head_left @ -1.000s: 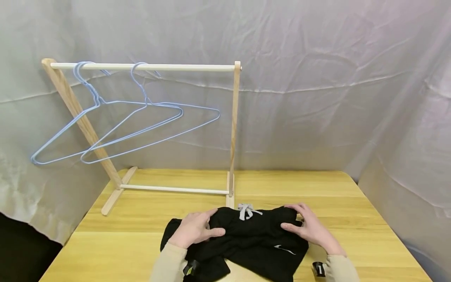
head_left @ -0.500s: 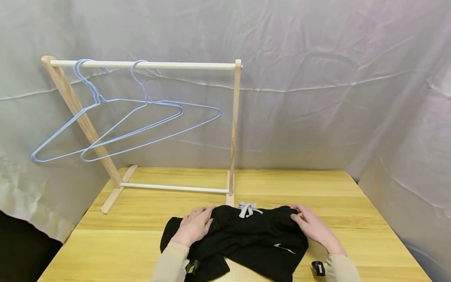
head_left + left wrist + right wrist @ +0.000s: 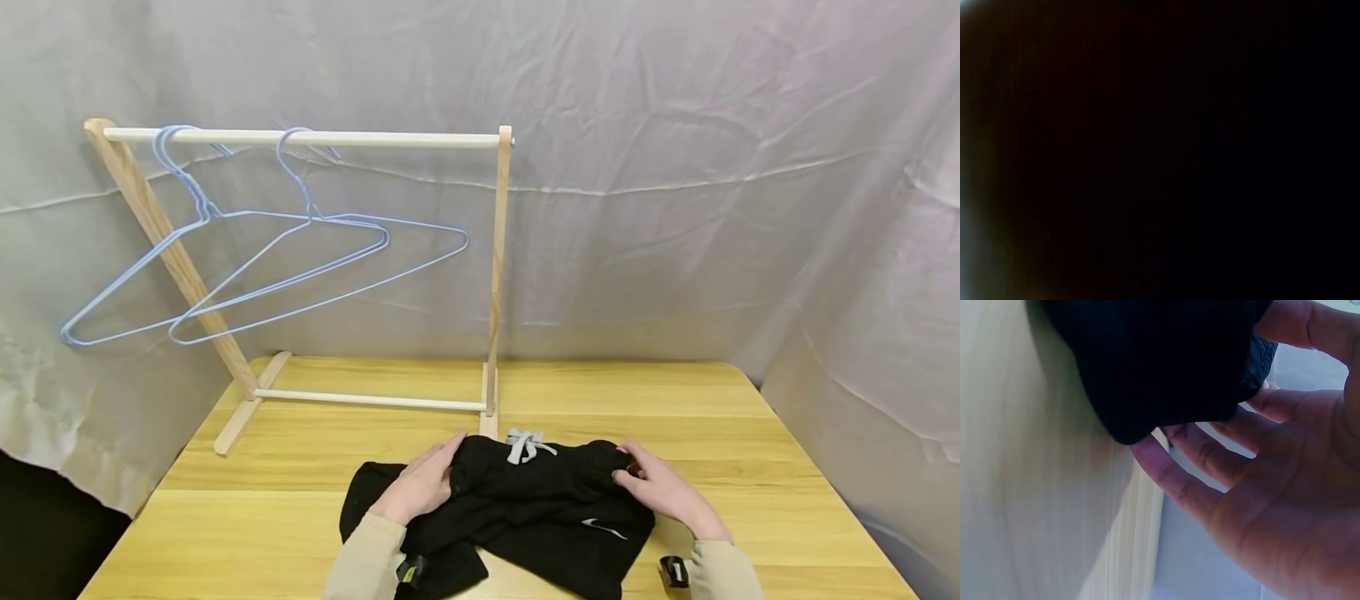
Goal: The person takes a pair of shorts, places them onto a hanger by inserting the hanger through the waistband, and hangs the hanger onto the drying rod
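Toward six o'clock on the tabletop (image 3: 675,400), the right hand (image 3: 663,492) pinched the black garment (image 3: 543,492); the left hand (image 3: 418,485) lay straight-fingered, so lifting might have dropped its nine-o'clock side.

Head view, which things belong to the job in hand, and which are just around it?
In the job:
- black garment with grey drawstring
- left hand, touching one side
- right hand, touching the other

Just around it, untouched:
- blue hangers on the wooden rack
- grey cloth backdrop
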`<state>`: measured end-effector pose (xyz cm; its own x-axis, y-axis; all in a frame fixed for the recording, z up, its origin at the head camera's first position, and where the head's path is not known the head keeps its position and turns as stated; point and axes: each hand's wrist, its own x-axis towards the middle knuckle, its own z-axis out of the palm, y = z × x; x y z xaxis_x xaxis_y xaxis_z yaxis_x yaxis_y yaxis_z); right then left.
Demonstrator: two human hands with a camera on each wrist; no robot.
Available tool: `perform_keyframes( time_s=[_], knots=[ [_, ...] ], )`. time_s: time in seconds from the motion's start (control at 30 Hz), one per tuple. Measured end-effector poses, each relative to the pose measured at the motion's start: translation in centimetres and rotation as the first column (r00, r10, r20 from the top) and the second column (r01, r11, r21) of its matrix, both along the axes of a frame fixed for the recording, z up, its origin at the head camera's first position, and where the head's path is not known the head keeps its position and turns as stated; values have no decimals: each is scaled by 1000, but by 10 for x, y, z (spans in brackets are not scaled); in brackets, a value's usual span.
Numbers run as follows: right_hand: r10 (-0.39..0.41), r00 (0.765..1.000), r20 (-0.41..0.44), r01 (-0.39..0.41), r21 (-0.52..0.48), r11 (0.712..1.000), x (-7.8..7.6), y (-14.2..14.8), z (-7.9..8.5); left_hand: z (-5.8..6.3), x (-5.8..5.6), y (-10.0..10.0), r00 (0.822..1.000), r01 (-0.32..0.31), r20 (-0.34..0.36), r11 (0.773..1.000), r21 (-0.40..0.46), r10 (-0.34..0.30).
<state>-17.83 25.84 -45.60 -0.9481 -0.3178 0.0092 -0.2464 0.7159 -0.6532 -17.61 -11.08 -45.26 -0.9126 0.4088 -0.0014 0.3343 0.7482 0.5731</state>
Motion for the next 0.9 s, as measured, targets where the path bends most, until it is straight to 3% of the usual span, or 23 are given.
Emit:
perform_keyframes(
  time_s=[0.23, 0.5, 0.67, 0.77, 0.9],
  knots=[
    [-11, 1000, 7, 11, 17, 1000, 0, 0, -1, -2, 0, 3, 997, 46, -61, 998, 31, -44],
    [-11, 999, 37, 8, 74, 997, 0, -6, -2, -2, 1, 5, 990, -83, -113, 996, 20, 85],
    [-61, 997, 40, 56, 105, 993, 0, -13, -3, -4, 4, 3, 977, -118, -174, 993, 28, 121],
    [-105, 994, -22, 107, 169, 980, -4, -16, 6, 0, 0, 2, 971, -111, -208, 993, 40, 117],
    [-145, 972, -187, 188, 238, 953, -15, -17, 30, 14, -11, -3, 966, -87, -237, 993, 82, 104]
  ],
)
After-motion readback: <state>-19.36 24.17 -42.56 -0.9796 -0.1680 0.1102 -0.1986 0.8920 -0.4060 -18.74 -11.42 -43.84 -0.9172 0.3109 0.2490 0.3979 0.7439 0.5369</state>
